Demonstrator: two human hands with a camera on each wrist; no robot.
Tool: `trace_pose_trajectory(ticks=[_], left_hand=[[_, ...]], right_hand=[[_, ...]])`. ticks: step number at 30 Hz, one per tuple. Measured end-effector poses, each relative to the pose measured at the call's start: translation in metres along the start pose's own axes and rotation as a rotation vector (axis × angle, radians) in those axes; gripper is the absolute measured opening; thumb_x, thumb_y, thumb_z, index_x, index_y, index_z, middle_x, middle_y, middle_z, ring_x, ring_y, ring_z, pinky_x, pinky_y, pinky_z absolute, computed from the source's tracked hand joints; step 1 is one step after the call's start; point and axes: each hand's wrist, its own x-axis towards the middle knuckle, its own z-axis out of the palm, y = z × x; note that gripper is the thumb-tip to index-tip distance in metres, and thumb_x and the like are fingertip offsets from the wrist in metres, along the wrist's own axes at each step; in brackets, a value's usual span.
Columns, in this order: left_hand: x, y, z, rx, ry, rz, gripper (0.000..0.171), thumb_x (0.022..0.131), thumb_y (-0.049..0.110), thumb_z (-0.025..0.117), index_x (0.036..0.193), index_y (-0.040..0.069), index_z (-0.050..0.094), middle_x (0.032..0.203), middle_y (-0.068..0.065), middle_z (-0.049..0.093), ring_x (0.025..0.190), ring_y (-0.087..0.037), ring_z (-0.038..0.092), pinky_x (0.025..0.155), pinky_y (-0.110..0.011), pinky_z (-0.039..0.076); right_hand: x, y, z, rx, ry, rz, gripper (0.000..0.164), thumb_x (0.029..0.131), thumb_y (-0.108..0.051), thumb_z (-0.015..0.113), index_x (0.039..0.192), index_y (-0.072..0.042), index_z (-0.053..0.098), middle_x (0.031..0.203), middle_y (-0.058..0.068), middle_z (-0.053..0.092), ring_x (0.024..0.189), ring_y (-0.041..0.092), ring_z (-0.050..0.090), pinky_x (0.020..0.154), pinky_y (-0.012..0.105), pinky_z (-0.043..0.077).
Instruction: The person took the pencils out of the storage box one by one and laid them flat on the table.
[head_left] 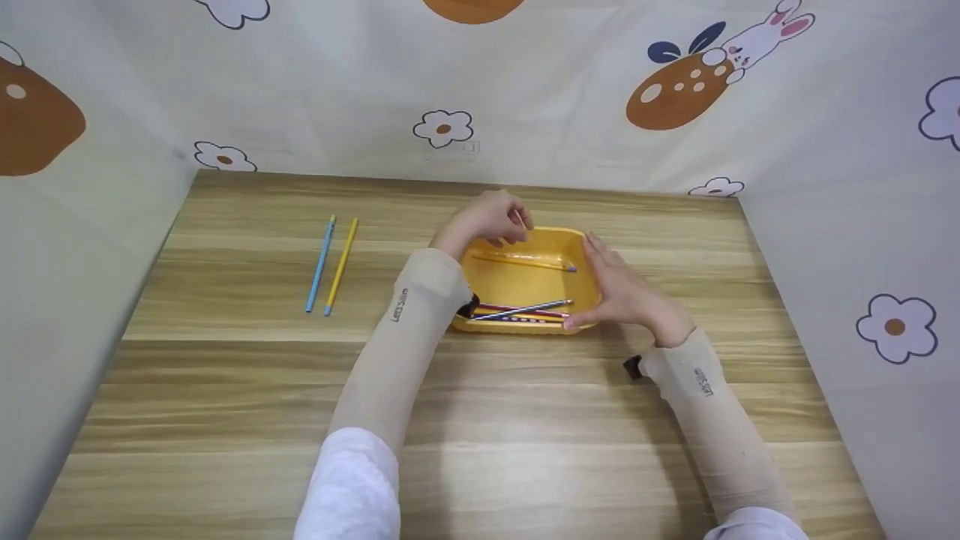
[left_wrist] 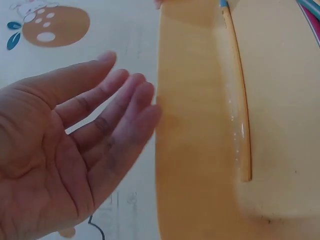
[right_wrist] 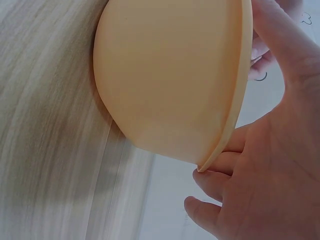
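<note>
Our right grip point(head_left: 628, 295) holds the yellow plastic basket point(head_left: 555, 238) on the table point(head_left: 225, 412); our left grip point(head_left: 491, 216), relaxed and holding nothing, is by its far rim. Several pencils point(head_left: 525, 309) already lie inside; a blue pencil point(head_left: 321, 264) and a yellow pencil point(head_left: 341, 267) are still outside.

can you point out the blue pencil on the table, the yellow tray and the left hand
Blue pencil point(head_left: 320, 264): head view, middle of its shaft
Yellow tray point(head_left: 517, 284): head view, bare floor inside it
Left hand point(left_wrist: 67, 157): left wrist view, the palm
</note>
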Motion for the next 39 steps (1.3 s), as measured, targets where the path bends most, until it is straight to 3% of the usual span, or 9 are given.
trace_pose_trajectory(ticks=[2, 5, 9, 12, 16, 25, 31, 33, 39], left_hand=[[0.005, 0.004, 0.005, 0.083, -0.021, -0.004, 0.025, 0.093, 0.012, 0.068, 0.117, 0.003, 0.068, 0.108, -0.011, 0.069, 0.089, -0.018, 0.063, 0.084, -0.034, 0.060], [0.010, 0.008, 0.012, 0.127, -0.059, -0.016, 0.022, 0.092, 0.012, 0.069, 0.112, 0.004, 0.069, 0.108, -0.010, 0.069, 0.092, -0.021, 0.064, 0.086, -0.036, 0.059], [0.016, 0.009, 0.020, 0.048, -0.176, -0.057, 0.013, 0.094, 0.011, 0.067, 0.105, 0.004, 0.066, 0.101, -0.008, 0.066, 0.098, -0.027, 0.065, 0.094, -0.040, 0.057], [0.017, 0.007, 0.024, -0.038, -0.289, -0.125, 0.008, 0.097, 0.010, 0.064, 0.102, 0.005, 0.064, 0.098, -0.007, 0.065, 0.097, -0.026, 0.064, 0.100, -0.043, 0.055], [0.015, 0.003, 0.027, -0.082, -0.426, -0.219, 0.018, 0.098, 0.010, 0.061, 0.112, 0.000, 0.067, 0.099, -0.009, 0.068, 0.089, -0.021, 0.065, 0.102, -0.041, 0.054], [0.013, 0.002, 0.030, -0.065, -0.571, -0.351, 0.029, 0.094, 0.013, 0.069, 0.122, 0.004, 0.069, 0.115, -0.014, 0.072, 0.091, -0.021, 0.068, 0.104, -0.039, 0.053], [0.016, 0.001, 0.035, -0.029, -0.745, -0.381, 0.033, 0.099, 0.008, 0.059, 0.131, 0.001, 0.060, 0.134, -0.017, 0.063, 0.102, -0.020, 0.066, 0.088, -0.028, 0.057], [0.016, 0.001, 0.036, -0.025, -0.772, -0.386, 0.034, 0.099, 0.006, 0.058, 0.134, 0.002, 0.058, 0.136, -0.017, 0.063, 0.101, -0.018, 0.066, 0.081, -0.024, 0.057], [0.015, 0.001, 0.039, -0.052, -0.812, -0.391, 0.038, 0.099, 0.003, 0.057, 0.137, 0.002, 0.054, 0.094, -0.003, 0.075, 0.088, -0.013, 0.067, 0.075, -0.022, 0.055]], right_hand=[[0.000, 0.000, 0.001, 0.002, 0.004, -0.011, 0.145, 0.062, -0.059, 0.088, 0.158, 0.001, -0.002, 0.167, 0.019, -0.008, 0.155, 0.040, -0.001, 0.127, 0.055, 0.007], [0.000, 0.001, 0.002, 0.003, 0.012, -0.021, 0.143, 0.064, -0.056, 0.089, 0.158, 0.003, -0.001, 0.167, 0.021, -0.007, 0.155, 0.041, -0.001, 0.127, 0.055, 0.007], [0.000, 0.002, 0.002, -0.004, 0.016, -0.024, 0.141, 0.065, -0.056, 0.089, 0.157, 0.004, 0.000, 0.166, 0.022, -0.007, 0.154, 0.041, -0.001, 0.127, 0.056, 0.007], [0.000, 0.001, 0.002, -0.006, 0.015, -0.030, 0.141, 0.065, -0.056, 0.088, 0.157, 0.005, 0.000, 0.166, 0.023, -0.006, 0.154, 0.041, -0.001, 0.127, 0.055, 0.007], [0.000, -0.001, 0.001, -0.007, 0.014, -0.031, 0.141, 0.065, -0.056, 0.088, 0.157, 0.005, 0.001, 0.166, 0.022, -0.006, 0.155, 0.041, 0.000, 0.127, 0.055, 0.007], [0.000, 0.000, 0.001, -0.007, 0.018, -0.025, 0.142, 0.064, -0.057, 0.088, 0.157, 0.005, 0.001, 0.167, 0.021, -0.006, 0.154, 0.041, 0.000, 0.127, 0.055, 0.008], [0.000, 0.000, 0.002, -0.013, 0.008, -0.020, 0.142, 0.065, -0.056, 0.088, 0.157, 0.004, -0.001, 0.166, 0.021, -0.008, 0.154, 0.041, -0.001, 0.126, 0.056, 0.008], [-0.001, 0.000, 0.001, -0.018, 0.008, -0.022, 0.142, 0.065, -0.057, 0.088, 0.157, 0.004, -0.001, 0.166, 0.021, -0.008, 0.154, 0.041, 0.000, 0.126, 0.057, 0.008], [-0.001, 0.000, 0.001, -0.022, 0.007, -0.025, 0.143, 0.065, -0.059, 0.087, 0.157, 0.003, -0.002, 0.167, 0.020, -0.008, 0.155, 0.041, -0.001, 0.126, 0.057, 0.007]])
